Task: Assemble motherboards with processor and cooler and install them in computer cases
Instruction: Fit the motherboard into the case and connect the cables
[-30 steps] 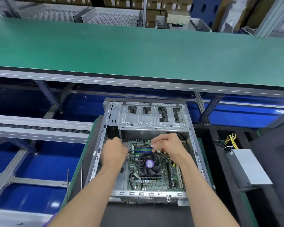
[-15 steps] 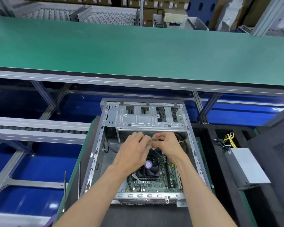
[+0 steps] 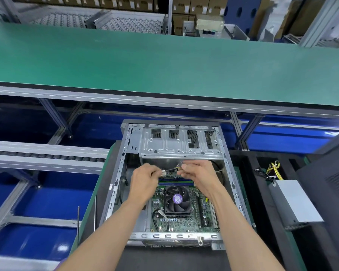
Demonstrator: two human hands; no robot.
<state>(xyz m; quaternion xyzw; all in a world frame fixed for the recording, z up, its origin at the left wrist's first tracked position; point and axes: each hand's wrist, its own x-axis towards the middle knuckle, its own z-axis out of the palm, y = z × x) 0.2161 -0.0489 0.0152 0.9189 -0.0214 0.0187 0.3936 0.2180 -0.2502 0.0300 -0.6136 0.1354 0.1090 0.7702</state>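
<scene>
Motherboard is sitting flat inside the open computer case, which is lying on its side on a dark mat right in front of the person. Cooler w/ black fan and purple hub label is sitting on the board, roughly mid-case. Blue/green RAM slots are running across just behind the cooler. A black cable is looping over the board's left edge.

Both hands are hovering over the RAM slots, inside the case, near the drive cage. Left hand is pinching a small white connector betw. thumb and fingertips. Right hand is pinching the thin wire bundle that's running from that connector, fingers curled round it. Hands are close but not touching; the wire is spanning the gap.

Outward: PSU, grey box, is lying on the dark surface right of the case, w/ yellow and black leads trailing off its far end. A dark panel is leaning at far right. Two thin rods are standing left of the mat. Green conveyor belt is crossing the whole view behind the case; roller track at left, cardboard boxes stacked at the back.
</scene>
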